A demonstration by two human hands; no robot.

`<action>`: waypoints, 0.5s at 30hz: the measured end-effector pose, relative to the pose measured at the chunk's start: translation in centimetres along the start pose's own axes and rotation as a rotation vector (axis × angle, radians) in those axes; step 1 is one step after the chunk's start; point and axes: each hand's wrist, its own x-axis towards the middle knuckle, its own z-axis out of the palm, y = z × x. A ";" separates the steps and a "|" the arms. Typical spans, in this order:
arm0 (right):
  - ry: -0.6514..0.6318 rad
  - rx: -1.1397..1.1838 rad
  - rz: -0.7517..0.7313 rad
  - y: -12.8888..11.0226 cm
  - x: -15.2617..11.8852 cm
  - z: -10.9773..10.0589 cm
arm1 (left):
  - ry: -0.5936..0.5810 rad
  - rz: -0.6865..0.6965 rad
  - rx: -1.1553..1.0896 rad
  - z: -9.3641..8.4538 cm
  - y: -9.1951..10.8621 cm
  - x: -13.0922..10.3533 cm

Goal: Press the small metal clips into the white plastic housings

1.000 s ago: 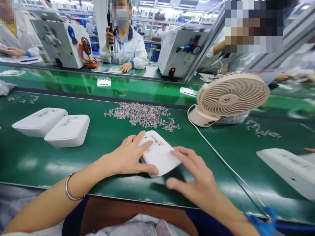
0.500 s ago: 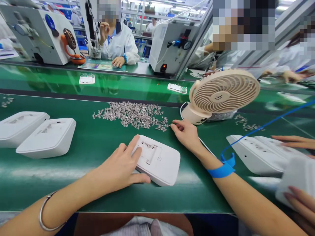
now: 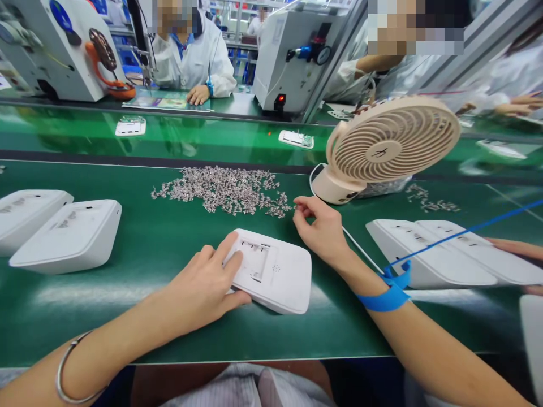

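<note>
A white plastic device housing (image 3: 291, 282) lies at a slant on the green bench, its open battery compartment and a ring of small holes facing up. My left hand (image 3: 214, 277) holds its left end, fingers on top by the compartment and thumb along the near side. Beyond it spreads a pile of small metal battery contacts (image 3: 229, 189). At the right edge of that pile is my right hand (image 3: 318, 226), thumb and fingertips pinched together; whatever is between them is too small to make out. A blue wrist strap (image 3: 386, 294) circles my right wrist.
A beige fan (image 3: 386, 150) stands behind my right hand. White housings (image 3: 72, 234) sit on the left, others (image 3: 432, 254) on the right beside a co-worker's hand (image 3: 517, 249). The strap's blue cord (image 3: 475, 229) crosses the right side. Beyond runs a green conveyor (image 3: 216, 135) carrying white parts.
The view has shifted slightly. My hands keep nearly the same places, the right fingertips drawn closer together at the pile's edge. On the right, the co-worker's hands and a white housing have moved.
</note>
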 end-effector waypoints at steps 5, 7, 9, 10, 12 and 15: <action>-0.027 0.078 0.032 -1.4 0.0 -0.6 | 0.037 0.022 0.009 0.2 -0.1 0.0; -0.099 0.166 0.141 -2.3 -0.1 -0.9 | 0.052 0.027 0.015 0.2 -0.4 0.1; -0.239 0.323 0.276 -3.3 -0.2 -1.4 | 0.082 -0.032 0.026 0.2 -0.9 0.2; -0.318 0.408 0.329 -3.8 -0.2 -1.7 | 0.106 -0.088 0.026 0.2 -1.3 0.3; -0.462 0.548 0.390 -4.8 -0.3 -2.4 | 0.163 -0.227 -0.007 0.0 -1.9 0.6; -0.693 0.649 0.414 -5.9 -0.5 -3.4 | 0.178 -0.325 -0.241 -0.4 -2.4 0.7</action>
